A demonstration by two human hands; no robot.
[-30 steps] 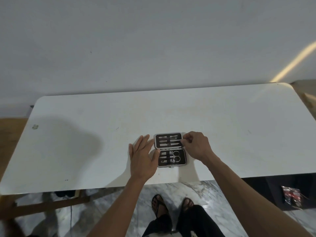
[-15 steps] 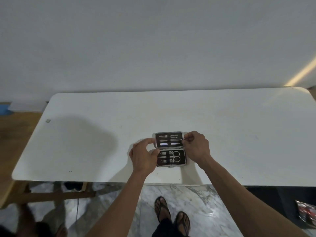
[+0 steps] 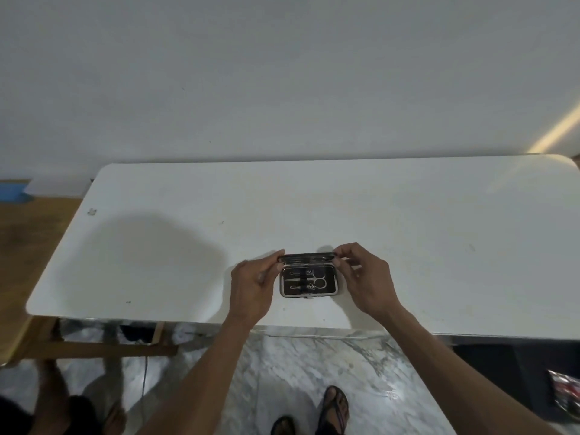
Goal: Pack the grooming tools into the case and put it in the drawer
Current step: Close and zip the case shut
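Note:
A small black grooming case (image 3: 309, 292) with a metal rim lies on the white table (image 3: 408, 230) near its front edge. Its lower half holds small scissors and other steel tools under a strap. The lid (image 3: 307, 257) stands raised and tilted toward me, seen almost edge-on. My left hand (image 3: 251, 282) pinches the lid's left end between thumb and fingers. My right hand (image 3: 364, 277) pinches the lid's right end the same way.
A wooden surface (image 3: 28, 246) adjoins the table on the left. Below the front edge are a marble floor (image 3: 314, 365), my sandalled feet, another person's feet at bottom left, and a dark unit (image 3: 518, 372) at the right.
The lid lay flat and open a second ago; both hands have taken its ends and swung it up toward the lower half. My left hand went from resting flat to pinching.

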